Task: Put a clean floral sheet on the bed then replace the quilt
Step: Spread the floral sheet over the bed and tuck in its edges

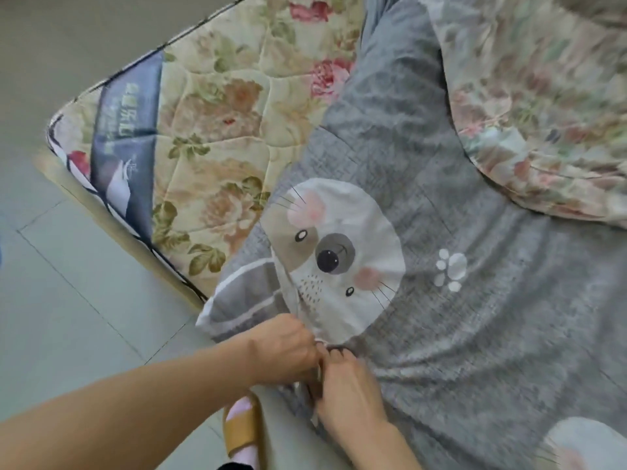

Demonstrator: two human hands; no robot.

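Gripping the near edge of the grey sheet [441,215] with both hands, I have my left hand [288,347] and my right hand [342,385] close together, fingers curled and pinching the cloth at the side of the mattress [217,106]. This grey sheet, printed with an animal face and a paw, covers most of the bed; a floral cover [543,96] lies bunched at the far right, and I cannot tell whether that is the clean sheet or the quilt. With both hands on one spot, I judge a hard pull would drag the cloth askew or gather it into a ridge, and the bunched cover resting on it could slide along too. The bare mattress corner is quilted with flowers and carries a dark label. The floor [68,283] is pale tile; my foot in a yellow slipper [242,432] stands just beside the bed.
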